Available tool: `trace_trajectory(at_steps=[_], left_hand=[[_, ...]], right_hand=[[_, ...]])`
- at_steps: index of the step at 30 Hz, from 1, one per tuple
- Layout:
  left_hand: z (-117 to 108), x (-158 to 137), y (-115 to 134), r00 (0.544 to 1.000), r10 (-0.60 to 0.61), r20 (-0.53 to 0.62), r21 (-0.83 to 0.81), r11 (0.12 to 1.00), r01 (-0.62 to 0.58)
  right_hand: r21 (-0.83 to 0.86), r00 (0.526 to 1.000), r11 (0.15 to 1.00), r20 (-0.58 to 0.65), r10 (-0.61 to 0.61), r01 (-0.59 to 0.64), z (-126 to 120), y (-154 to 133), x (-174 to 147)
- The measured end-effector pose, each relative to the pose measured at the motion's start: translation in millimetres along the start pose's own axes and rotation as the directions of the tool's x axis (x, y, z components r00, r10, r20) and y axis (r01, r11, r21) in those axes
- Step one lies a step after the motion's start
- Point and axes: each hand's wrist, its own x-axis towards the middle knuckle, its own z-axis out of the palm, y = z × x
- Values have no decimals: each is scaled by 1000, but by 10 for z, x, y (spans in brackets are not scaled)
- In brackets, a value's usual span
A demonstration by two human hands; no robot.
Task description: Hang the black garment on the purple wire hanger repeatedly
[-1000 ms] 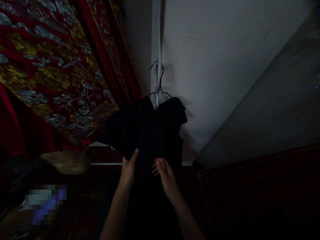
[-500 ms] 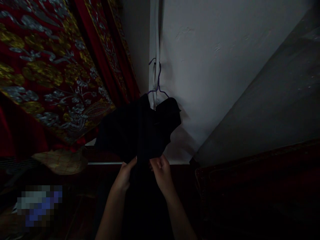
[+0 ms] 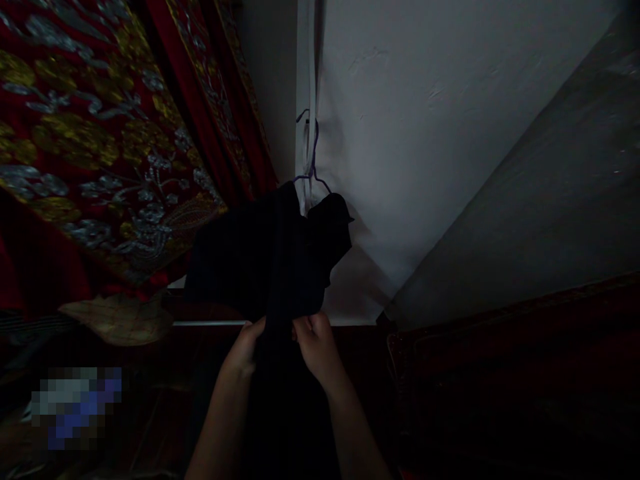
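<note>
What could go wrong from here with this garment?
1. If the left hand and right hand pull down, the dark garment might slip off the purple hanger.
2. It overlaps the embroidered red cloth in view; if they touch, it could snag.
3. Dim light obscures its folds, so a grip may miss.

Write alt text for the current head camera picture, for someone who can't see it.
A person's left hand and right hand hold a dark top that hangs on a purple hanger, before a pale wall. Red cloth with gold and silver decoration hangs at the left; the scene is very dim.
</note>
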Motion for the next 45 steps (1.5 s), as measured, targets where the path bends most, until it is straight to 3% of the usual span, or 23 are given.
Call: trace_trajectory(at_steps=[4,6,7,8,9,10,11,12,13,14,15,17,19,21,25,29,35,39,43,45], left_hand=[[-1,55,29,997,-57,-53,-41,998,55],[15,87,59,989,27,-146,-92,995,-40],[26,95,71,968,112,-225,-99,986,-137],[38,95,78,918,235,-318,-64,961,-268],[51,85,75,827,391,-403,24,908,-418],[64,65,60,692,564,-450,156,813,-561],[78,36,31,528,723,-446,307,677,-668],[95,4,-13,367,843,-393,444,524,-727],[115,-28,-69,246,920,-306,551,381,-743],[139,-54,-134,188,962,-196,620,270,-737],[166,-70,-203,201,977,-75,652,201,-731],[227,-69,-336,346,925,155,646,170,-744],[282,-35,-430,486,819,306,604,227,-764],[316,2,-473,547,757,357,581,278,-765],[335,21,-452,558,745,365,616,257,-745],[362,32,-417,590,732,341,633,286,-720],[473,92,-498,694,611,382,715,280,-640],[508,124,-551,723,524,449,706,288,-647],[540,151,-277,788,371,492,724,328,-606],[626,105,39,742,400,538,661,347,-665]], right_hand=[[46,999,999,28,27,-29,1,2,33],[102,998,993,-15,62,-60,-64,46,46],[129,995,989,-61,80,-72,-111,73,51],[152,989,985,-113,99,-81,-162,98,54],[170,980,982,-160,115,-87,-213,119,55],[183,973,979,-196,125,-89,-258,132,54],[188,967,978,-222,128,-86,-293,138,52],[186,963,979,-237,125,-81,-315,135,46],[179,963,981,-245,117,-73,-322,125,37],[169,964,983,-242,107,-67,-315,109,24],[159,968,985,-232,101,-64,-297,89,9],[145,977,987,-192,97,-70,-245,46,-24],[123,985,989,-142,94,-77,-202,7,-53],[92,992,992,-94,89,-81,-191,-24,-70],[29,995,995,-13,97,-97,-231,-73,-36],[15,995,996,-20,93,-93,-225,-208,224],[182,986,979,-154,-68,96,-258,-951,1044],[205,972,956,-142,-185,211,-296,-1376,1257],[86,961,957,-54,-272,275,-250,-1338,1102],[56,953,952,-43,-299,301,-244,-1266,1026]])
